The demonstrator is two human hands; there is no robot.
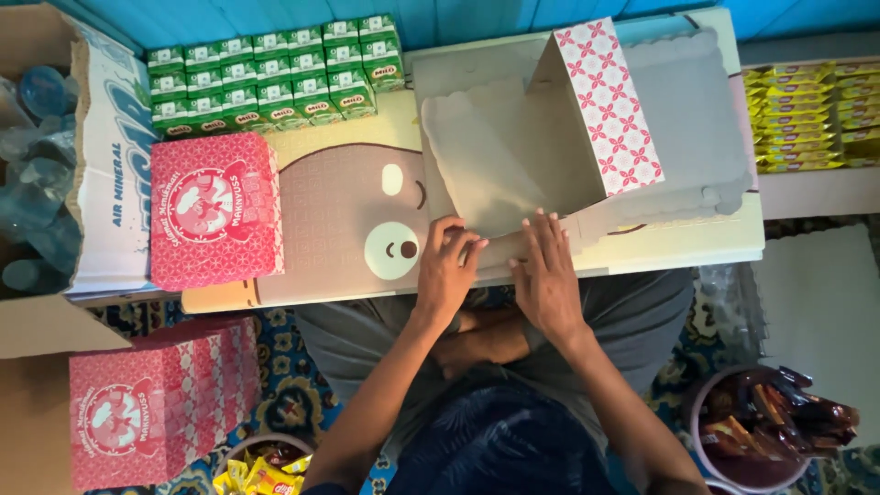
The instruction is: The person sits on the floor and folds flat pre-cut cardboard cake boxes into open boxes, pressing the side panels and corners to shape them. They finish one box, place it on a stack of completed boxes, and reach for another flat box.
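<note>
A flat, unfolded cardboard box blank (513,156), grey inside with a pink-patterned outer panel standing up, lies on the low table (339,211). My left hand (446,270) presses down on the blank's near edge with bent fingers. My right hand (547,275) lies flat beside it on the same near flap. Both hands touch the cardboard at the table's front edge. A finished pink box (215,209) sits closed on the table to the left.
Rows of small green drink cartons (275,73) line the table's back left. A carton of water bottles (55,156) stands far left. Another pink box (151,403) rests on the floor. Yellow packets (807,115) and a bowl of snacks (770,422) are at right.
</note>
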